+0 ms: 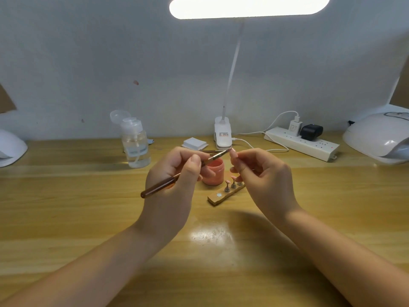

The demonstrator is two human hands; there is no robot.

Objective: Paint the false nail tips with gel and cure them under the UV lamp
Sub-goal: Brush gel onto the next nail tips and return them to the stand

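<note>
Nearest the camera, both forearms are reaching forward over the wooden bench [66, 218]. The left hand [174, 185] is gripping a brown-handled brush [163, 185]; its fingers are curled round the shaft in a pen hold, with the thumb pressing on top. The bristle end is pointing up and to the right. The right hand [263, 176] is pinching a single nail tip [233, 153] between thumb and fingertips, with the remaining fingers loosely curled. The brush end is meeting, or lying just beside, that tip; actual contact cannot be told.

Just beyond the hands, a wooden holder strip [223, 196] is lying on the bench, carrying three small stands [233, 185] with tips mounted on them; one round magnet spot on it is standing bare. Just beside it, behind the left hand, an open jar of coral gel [213, 171] is standing upright.

Further back are a clear pump bottle [136, 147], a stack of white pads [194, 144], a clip lamp [223, 136] and a power strip [303, 142]. A white UV lamp [378, 138] is sitting at the far right edge, well apart from the hands; another white housing [11, 147] is at the far left.

Judged step: gel is being applied to the held tip. The next move calls for even strokes along the tip, a steady pinch, then reseating on the bare spot before curing.
</note>
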